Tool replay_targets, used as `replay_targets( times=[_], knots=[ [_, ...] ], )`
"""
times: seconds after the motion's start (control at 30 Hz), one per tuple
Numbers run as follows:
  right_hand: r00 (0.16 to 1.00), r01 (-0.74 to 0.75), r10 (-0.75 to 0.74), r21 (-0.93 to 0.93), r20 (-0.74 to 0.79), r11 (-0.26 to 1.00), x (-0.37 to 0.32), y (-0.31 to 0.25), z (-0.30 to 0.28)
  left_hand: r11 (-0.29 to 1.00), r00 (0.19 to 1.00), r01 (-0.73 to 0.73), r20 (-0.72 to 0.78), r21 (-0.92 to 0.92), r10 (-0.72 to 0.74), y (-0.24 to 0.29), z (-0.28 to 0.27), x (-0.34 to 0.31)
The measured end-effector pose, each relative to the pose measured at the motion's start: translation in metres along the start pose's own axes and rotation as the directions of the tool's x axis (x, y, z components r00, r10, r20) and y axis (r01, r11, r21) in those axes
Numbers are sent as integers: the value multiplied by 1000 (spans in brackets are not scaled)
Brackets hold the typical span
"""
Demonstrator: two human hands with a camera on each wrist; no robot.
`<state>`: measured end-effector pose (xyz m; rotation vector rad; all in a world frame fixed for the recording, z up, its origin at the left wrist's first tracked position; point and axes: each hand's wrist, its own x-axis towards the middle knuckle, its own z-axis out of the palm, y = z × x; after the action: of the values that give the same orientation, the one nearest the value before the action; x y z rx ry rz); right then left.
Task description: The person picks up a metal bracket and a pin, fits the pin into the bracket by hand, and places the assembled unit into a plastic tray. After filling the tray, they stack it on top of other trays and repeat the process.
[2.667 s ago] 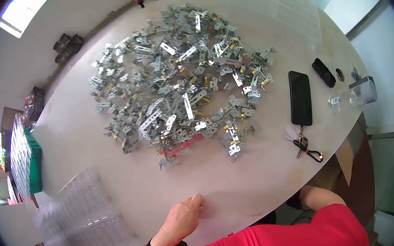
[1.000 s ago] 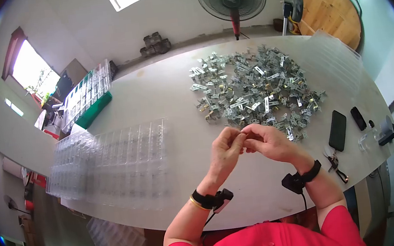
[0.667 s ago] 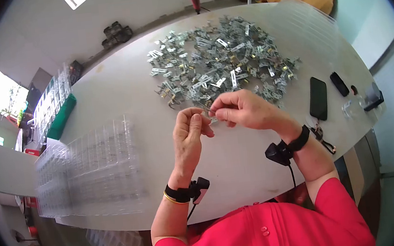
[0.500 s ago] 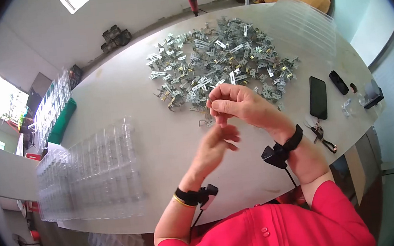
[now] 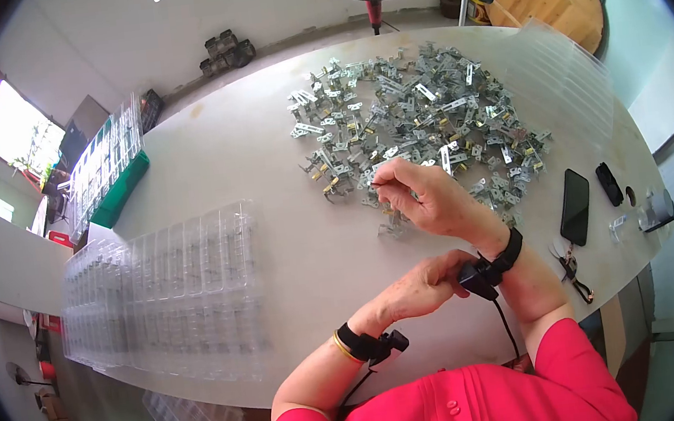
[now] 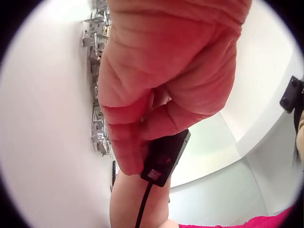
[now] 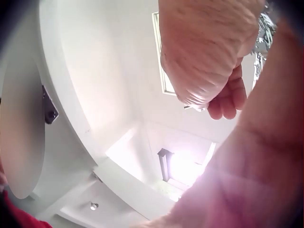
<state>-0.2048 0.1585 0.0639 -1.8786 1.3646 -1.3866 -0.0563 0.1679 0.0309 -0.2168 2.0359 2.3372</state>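
Left hand [image 5: 413, 292] moved, fingers [image 6: 126, 151] gripping camera [image 6: 166, 159] (head view hides tips); right hand's [image 5: 432, 204] unclear.

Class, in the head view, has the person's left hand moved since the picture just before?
Yes. Judged against the phone lying on the table, the left hand has shifted rightward, nearer to it, and grips the black wrist camera.

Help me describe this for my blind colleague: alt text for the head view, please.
A left hand grips the black camera on the right wrist, while the right hand pinches something tiny at the near edge of scattered metal parts on a pale table. Clear trays lie at left.
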Motion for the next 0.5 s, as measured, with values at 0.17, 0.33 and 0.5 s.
replay_targets(
  times=[0.17,0.33,0.5],
  knots=[
    [985,41,-46,-31,-165,999,7,-1,-16,996,956,-83,-283,-27,72,18,-28,4],
    [951,-67,182,411,-249,909,8,-25,-30,977,673,-172,-709,126,210,22,-64,1],
    [963,157,104,834,-247,529,3,-93,-44,950,499,-55,-816,308,294,-3,-77,6]
  ],
)
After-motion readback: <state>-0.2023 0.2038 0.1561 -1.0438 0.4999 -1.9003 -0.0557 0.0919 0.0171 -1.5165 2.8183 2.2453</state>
